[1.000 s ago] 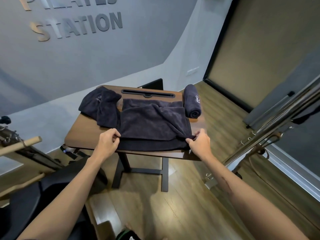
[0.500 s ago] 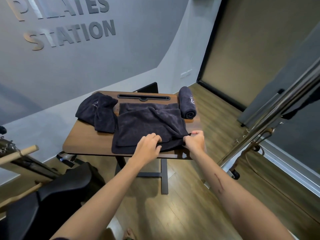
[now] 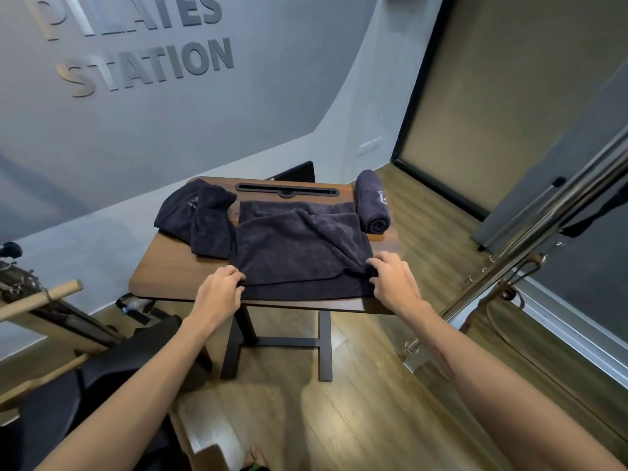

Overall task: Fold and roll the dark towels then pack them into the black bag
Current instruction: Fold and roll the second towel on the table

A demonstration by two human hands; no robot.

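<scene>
Currently our left fingers are curling onto the near-left corner of the dark towel, and our right fingertips are pinching its near-right corner where the top layer is bunching up. Both the left hand and the right hand are gripping cloth at the near edge of the table.

We're reading this as mid-fold: the towel is lying doubled across the table's middle, the top layer wrinkling diagonally toward the right corner, a lower layer showing along the near edge.

One rolled towel is sitting at the far right of the table, just beside the one we're working on. A loose towel pile is waiting at the far left, touching the working towel's left edge. We're not seeing the black bag for certain; a dark mass low on the left could be it, can't tell.

Risks we're watching:
- Layers aren't lining up; rolling now is likely baking in a skewed, lumpy roll.
- The near edge is sitting close to the table lip, so any pull toward us is risking a slide onto the floor.
- Smoothing outward is risking a nudge to the rolled towel, which is already sitting at the table's right edge.
- Dragging left could be snagging the loose pile.
</scene>
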